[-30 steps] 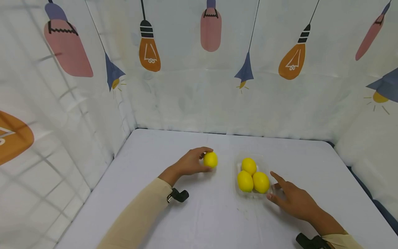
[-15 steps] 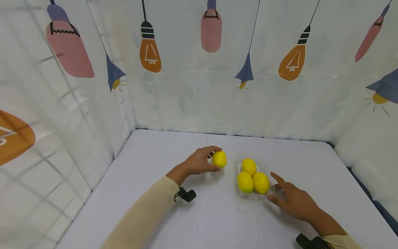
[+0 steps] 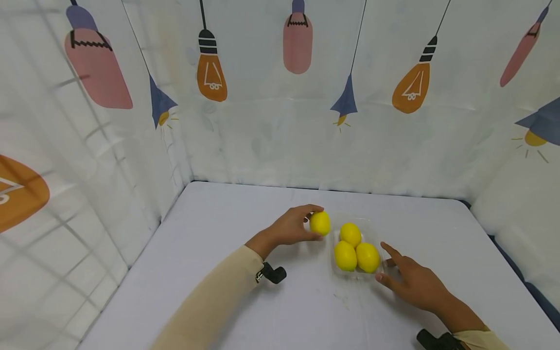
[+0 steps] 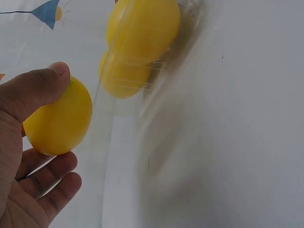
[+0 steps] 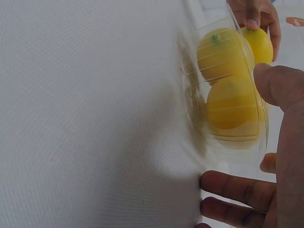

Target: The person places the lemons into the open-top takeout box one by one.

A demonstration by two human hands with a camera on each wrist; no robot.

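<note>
A yellow lemon [image 3: 320,223] is pinched between the thumb and fingers of my left hand [image 3: 294,226], just left of a clear plastic container [image 3: 355,275]. Three more lemons [image 3: 367,257] lie inside that container, two in front and one behind. In the left wrist view the held lemon [image 4: 64,118] shows below the thumb, with the container wall close by. My right hand [image 3: 413,282] is at the container's right side, fingers spread and relaxed, thumb near the front corner. Through the clear wall in the right wrist view I see the lemons [image 5: 232,104].
A white cloth covers the table [image 3: 280,311]. White curtains [image 3: 271,141] printed with lamps and bulbs stand behind and at both sides. Black wrist cameras [image 3: 274,273] sit on both of my wrists.
My left hand has carried the lemon rightward, closer to the container. My right hand, the container and the lemons in it have stayed in place.
</note>
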